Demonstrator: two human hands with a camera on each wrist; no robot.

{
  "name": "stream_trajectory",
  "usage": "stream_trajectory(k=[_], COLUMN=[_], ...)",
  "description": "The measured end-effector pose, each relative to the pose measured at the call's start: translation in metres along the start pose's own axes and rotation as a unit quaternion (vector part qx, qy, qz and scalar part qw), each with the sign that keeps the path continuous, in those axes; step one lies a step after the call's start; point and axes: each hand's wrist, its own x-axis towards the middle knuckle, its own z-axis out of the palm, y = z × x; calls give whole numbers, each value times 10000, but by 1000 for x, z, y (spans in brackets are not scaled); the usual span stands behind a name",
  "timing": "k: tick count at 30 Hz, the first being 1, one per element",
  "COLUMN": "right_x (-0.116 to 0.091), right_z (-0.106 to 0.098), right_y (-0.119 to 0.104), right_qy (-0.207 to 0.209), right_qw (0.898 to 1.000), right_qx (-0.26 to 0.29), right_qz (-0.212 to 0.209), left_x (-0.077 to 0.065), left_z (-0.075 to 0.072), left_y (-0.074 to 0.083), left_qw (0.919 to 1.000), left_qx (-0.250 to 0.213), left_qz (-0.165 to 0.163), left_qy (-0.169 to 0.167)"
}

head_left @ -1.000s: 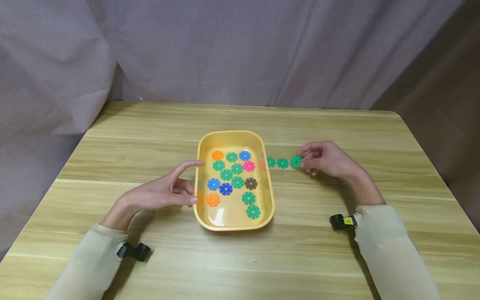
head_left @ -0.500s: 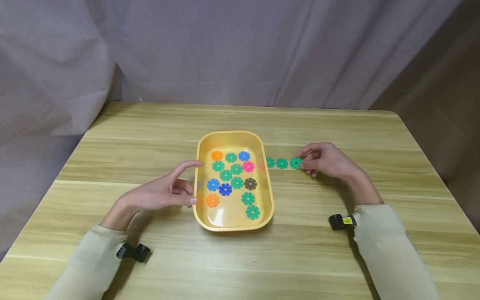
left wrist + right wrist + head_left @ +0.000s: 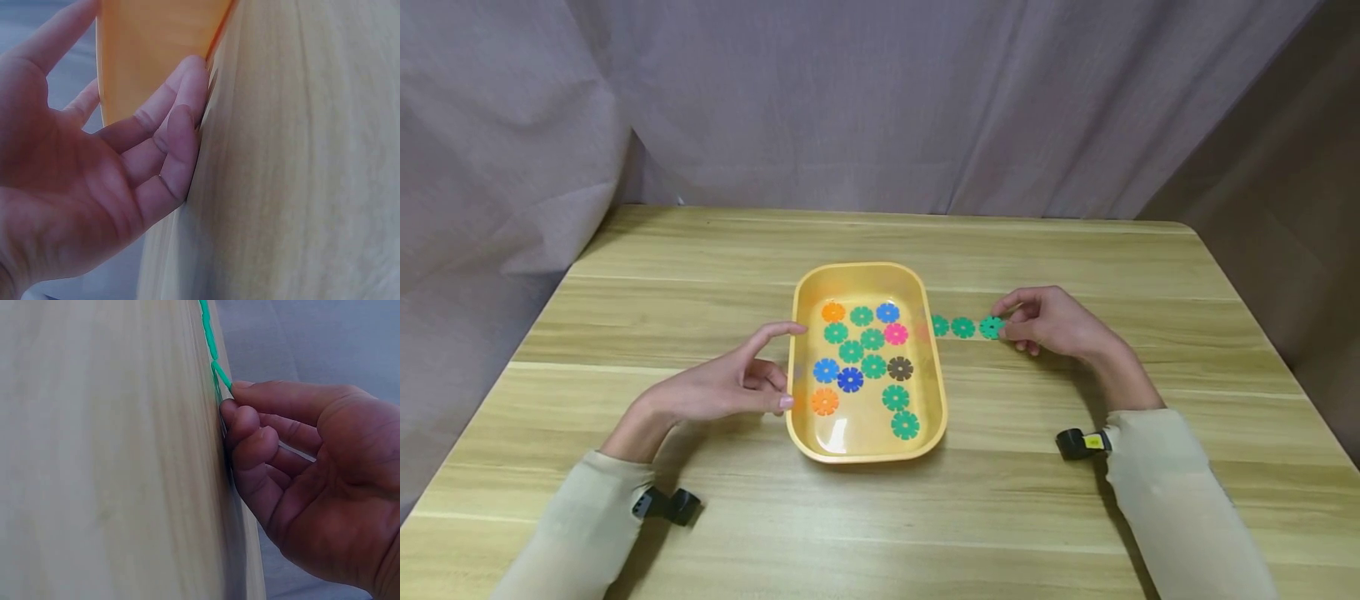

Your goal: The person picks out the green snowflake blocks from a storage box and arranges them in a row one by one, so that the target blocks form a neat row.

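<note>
On the wooden table sits a yellow tray [image 3: 850, 446], with my left hand [image 3: 718, 383] holding its left rim. The index fingertip reaches over the rim, the thumb tip lies lower along it, and in the left wrist view the other fingers curl beside the outer wall. To the tray's right my right hand [image 3: 1048, 321] pinches a green notched building disc [image 3: 990, 327] by its edge. In the right wrist view this disc [image 3: 222, 376] tilts up at the pinched side. Another green disc [image 3: 963, 327] lies left of it, in a row running to the tray.
Inside the tray lie several notched discs, among them an orange one [image 3: 825, 402], a pink one [image 3: 896, 334], a brown one [image 3: 900, 369] and a green one [image 3: 906, 425]. A grey curtain [image 3: 820, 108] hangs behind the table [image 3: 1037, 533].
The right hand keeps its pinch on the green disc, with only a slight shift of its fingers. The left hand and tray have hardly moved.
</note>
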Motion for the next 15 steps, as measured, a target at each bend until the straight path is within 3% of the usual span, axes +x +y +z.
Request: stream_trajectory(k=[15], right_x=[-3], right_z=[0], right_y=[-5], right_qy=[13], right_qw=[9999], right_qx=[-94], right_qz=[-42], left_x=[0], left_z=[0], left_y=[0], left_qw=[10000], left_qx=[25], left_qz=[4], left_qy=[8])
